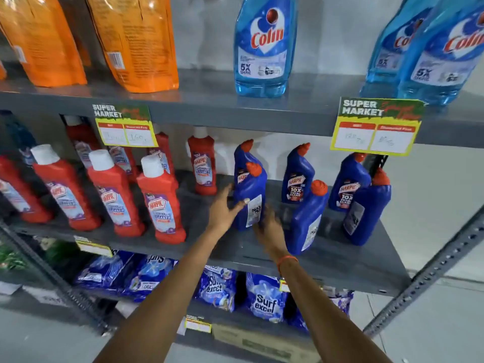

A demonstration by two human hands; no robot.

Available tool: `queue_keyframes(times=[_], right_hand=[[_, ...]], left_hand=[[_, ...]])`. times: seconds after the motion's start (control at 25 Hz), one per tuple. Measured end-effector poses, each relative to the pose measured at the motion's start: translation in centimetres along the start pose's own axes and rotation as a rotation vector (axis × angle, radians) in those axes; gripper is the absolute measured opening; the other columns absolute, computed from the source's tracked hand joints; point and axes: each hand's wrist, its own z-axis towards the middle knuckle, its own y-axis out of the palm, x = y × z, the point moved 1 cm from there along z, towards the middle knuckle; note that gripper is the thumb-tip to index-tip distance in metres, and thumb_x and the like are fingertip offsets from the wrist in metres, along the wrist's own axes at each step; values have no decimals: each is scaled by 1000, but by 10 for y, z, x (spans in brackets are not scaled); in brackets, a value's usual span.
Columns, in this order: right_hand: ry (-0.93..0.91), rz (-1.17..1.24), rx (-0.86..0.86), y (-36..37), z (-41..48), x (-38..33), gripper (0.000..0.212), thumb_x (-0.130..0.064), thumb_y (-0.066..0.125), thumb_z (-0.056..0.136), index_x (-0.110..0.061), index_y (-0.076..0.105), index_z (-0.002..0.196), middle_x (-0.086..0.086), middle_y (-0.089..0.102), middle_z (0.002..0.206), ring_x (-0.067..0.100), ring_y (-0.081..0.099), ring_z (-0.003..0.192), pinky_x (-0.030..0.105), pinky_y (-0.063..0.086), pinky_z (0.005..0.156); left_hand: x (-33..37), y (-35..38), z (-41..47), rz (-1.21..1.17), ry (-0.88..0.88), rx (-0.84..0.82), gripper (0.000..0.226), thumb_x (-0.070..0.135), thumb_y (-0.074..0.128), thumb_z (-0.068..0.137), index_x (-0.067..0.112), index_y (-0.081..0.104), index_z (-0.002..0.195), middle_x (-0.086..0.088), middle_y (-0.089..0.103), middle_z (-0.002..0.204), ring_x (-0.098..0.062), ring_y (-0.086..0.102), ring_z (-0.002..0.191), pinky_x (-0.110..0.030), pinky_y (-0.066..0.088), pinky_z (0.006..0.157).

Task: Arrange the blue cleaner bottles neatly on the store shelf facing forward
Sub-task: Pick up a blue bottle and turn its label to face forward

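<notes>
Mid shelf (340, 260): six blue cleaner bottles are seen right of the red ones. Front-left blue bottle (248, 203) stands upright w/ back label facing out, directly in front of another blue bottle (242, 158). Left hand (225, 208) is spread open, thumb tip touching the bottle's left side; no grasp. Right hand (269, 229) is blurred at bottle's lower right; finger state can't be told. Two more blue bottles (305, 218) (366, 213) are turned back-out; two behind (297, 176) (348, 184) face fwd.
</notes>
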Motion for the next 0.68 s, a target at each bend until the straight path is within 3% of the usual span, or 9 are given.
queue_keyframes(times=[0.16,0.28,0.36,0.48,0.52,0.68], right_hand=[[77,66,-41,15,16,9,61,-10,61,85,-5,32,138,19,46,139,32,47,127,35,35,105],[100,168,-44,22,26,18,59,-9,64,84,-6,36,135,17,48,137,29,48,125,39,37,108],[124,222,-55,23,26,23,54,-7,67,82,-6,40,129,16,52,132,27,51,120,32,41,100],[203,302,-88,19,26,28,54,-15,79,72,-14,45,114,5,63,112,12,61,94,12,46,70],[216,352,-112,17,25,29,57,-17,81,69,-17,44,112,2,65,108,7,62,89,8,48,66],[240,594,-188,12,25,26,55,-6,77,72,-21,44,113,11,64,115,20,67,93,27,60,65]], left_hand=[[-14,1,30,-160,-78,-174,42,16,76,74,8,59,112,-12,65,115,-26,62,107,-34,51,90],[-24,4,44,-294,-112,-249,47,8,74,75,3,58,118,-16,65,117,-18,63,99,-19,54,79],[-26,2,47,-349,-121,-278,46,5,72,76,4,57,119,-15,65,115,-14,63,94,-12,53,71],[-27,-10,51,-441,-151,-364,36,4,68,79,15,61,112,-5,68,106,-7,67,88,-15,54,67],[-28,-14,51,-459,-161,-383,34,4,66,80,17,60,111,0,69,102,-3,68,85,-15,54,64],[-24,-18,51,-535,-189,-374,35,10,61,85,16,56,119,6,69,103,-4,68,89,-19,54,68]])
